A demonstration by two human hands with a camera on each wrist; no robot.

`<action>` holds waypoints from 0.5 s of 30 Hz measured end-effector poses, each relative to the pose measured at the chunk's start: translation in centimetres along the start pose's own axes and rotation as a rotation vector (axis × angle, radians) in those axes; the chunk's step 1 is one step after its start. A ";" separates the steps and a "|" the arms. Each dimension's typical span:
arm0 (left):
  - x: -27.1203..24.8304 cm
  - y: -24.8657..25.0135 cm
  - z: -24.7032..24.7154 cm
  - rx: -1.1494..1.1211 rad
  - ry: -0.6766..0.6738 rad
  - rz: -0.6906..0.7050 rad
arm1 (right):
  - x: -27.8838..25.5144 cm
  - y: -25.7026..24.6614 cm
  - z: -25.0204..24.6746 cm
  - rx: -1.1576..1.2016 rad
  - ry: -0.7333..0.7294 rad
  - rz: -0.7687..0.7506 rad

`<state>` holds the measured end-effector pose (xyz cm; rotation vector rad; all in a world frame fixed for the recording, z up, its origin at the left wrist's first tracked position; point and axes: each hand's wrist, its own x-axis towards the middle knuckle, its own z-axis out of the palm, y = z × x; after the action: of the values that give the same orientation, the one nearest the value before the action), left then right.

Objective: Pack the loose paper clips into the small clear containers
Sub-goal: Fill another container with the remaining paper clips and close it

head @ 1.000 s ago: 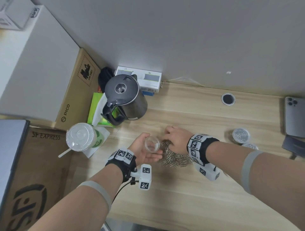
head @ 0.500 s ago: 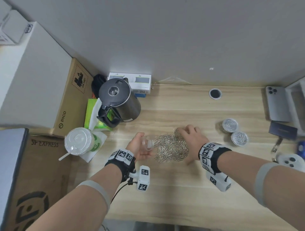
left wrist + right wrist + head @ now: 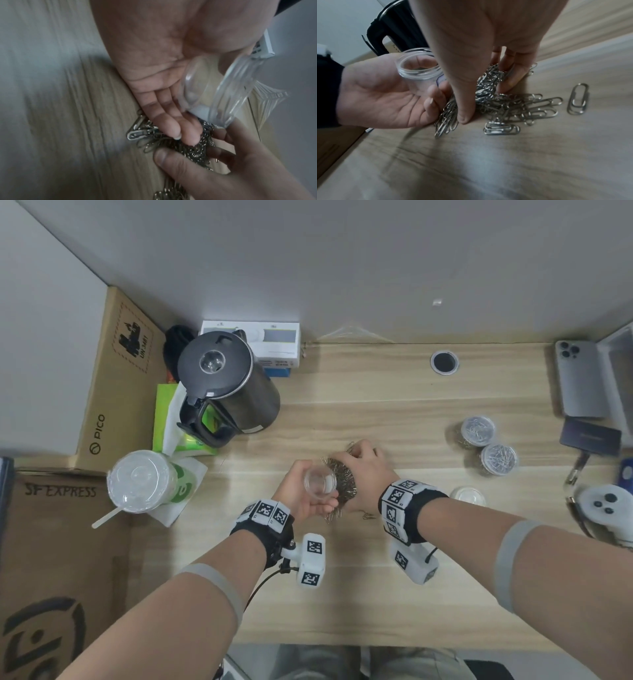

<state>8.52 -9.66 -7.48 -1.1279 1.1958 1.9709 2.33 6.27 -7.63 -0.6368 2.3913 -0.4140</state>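
Looked like somebody's office desk corner

Wood-grain desk [image 3: 376,594] had a cable grommet [image 3: 444,362], an electric kettle [image 3: 227,386], a takeaway cup [image 3: 138,481], shipping cartons [image 3: 113,392] and a phone [image 3: 579,378].

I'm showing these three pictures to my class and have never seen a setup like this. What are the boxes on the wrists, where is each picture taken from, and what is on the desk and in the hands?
No robot here: a person wears a head camera and a camera on each wrist, the white boxes with black patterns. The wide picture looks down from the head; the others look along each hand. The left hand holds a small clear container, open and seemingly empty. The right hand gathers a pile of paper clips on the wooden desk. Two filled containers and a kettle stand nearby.
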 end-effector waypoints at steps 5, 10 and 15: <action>0.6 -0.3 1.2 -0.085 -0.068 -0.025 | 0.0 0.1 0.4 0.089 0.040 -0.003; 0.9 -0.7 1.9 -0.204 -0.096 -0.034 | -0.4 0.2 0.6 0.193 0.096 -0.004; 0.5 -0.4 1.8 -0.196 -0.076 -0.024 | -0.4 0.2 1.0 0.243 0.107 0.005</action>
<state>7.94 -7.88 -7.65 -1.1445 0.9628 2.1289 3.18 6.49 -8.30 -0.5089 2.3913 -0.7403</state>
